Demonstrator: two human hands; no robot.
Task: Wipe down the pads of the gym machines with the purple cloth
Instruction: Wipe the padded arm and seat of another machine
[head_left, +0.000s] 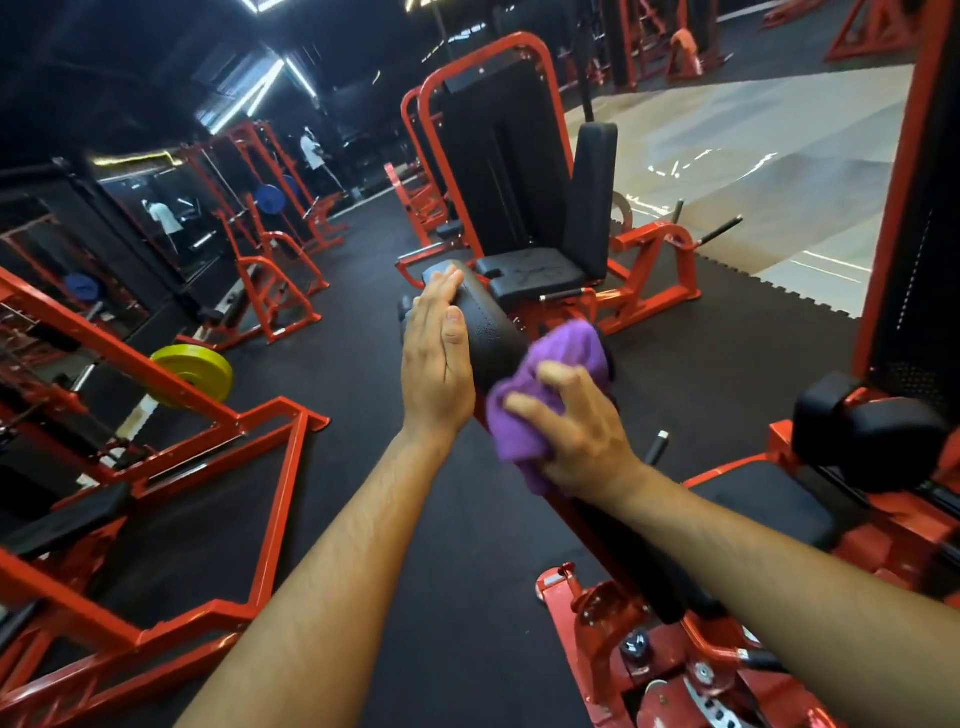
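A person cleaning a red-framed gym machine works on a black roller pad (485, 332) that stands straight ahead of both outstretched arms; the pad's long axis runs away from the camera and slightly leftward, its far end toward the seat (535, 273) of the next machine beyond; the left hand (436, 353) lies flat along the pad's left flank, fingers straight and together, thumb up, apparently steadying it rather than gripping; the right hand (571, 431) clutches the bunched purple cloth (540, 384), fingers curled into the fabric, pressing it against the near, right-hand end of the pad; the cloth thus sits between the right hand and the pad, touching both, while the left hand reaches farther along the roller; judged from this layout, the next wipe would run along the pad's length, away from the body toward the far end, with the right hand alone placed to carry it, and the left hand would likely have to lift before the cloth can cover that side; a second black roller pad (872, 436) waits at the right, well apart.
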